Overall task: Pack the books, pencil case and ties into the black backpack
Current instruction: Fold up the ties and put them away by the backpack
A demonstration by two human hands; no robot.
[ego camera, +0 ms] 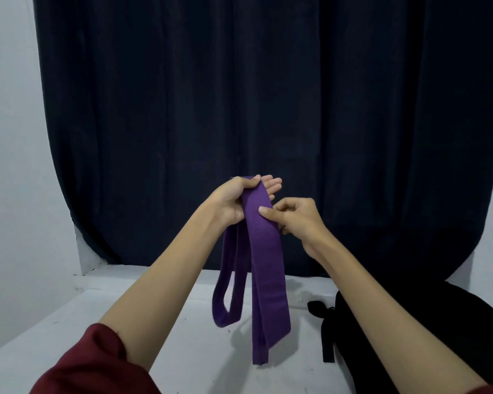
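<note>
A purple tie [264, 251] hangs folded in several loops above the white table [69, 322]. My left hand [234, 200] holds the top of the folds, thumb over the cloth and fingers behind it. My right hand [293, 218] pinches the front strip just below, thumb on the cloth. The tie's lower ends dangle close to the table top. The black backpack [439, 317] lies at the right, partly behind my right forearm, with a black strap [328, 334] trailing off its left side. No books or pencil case are in view.
A dark curtain [268, 109] hangs right behind the table. A pale wall [9, 166] stands at the left. The table's left edge runs diagonally toward me.
</note>
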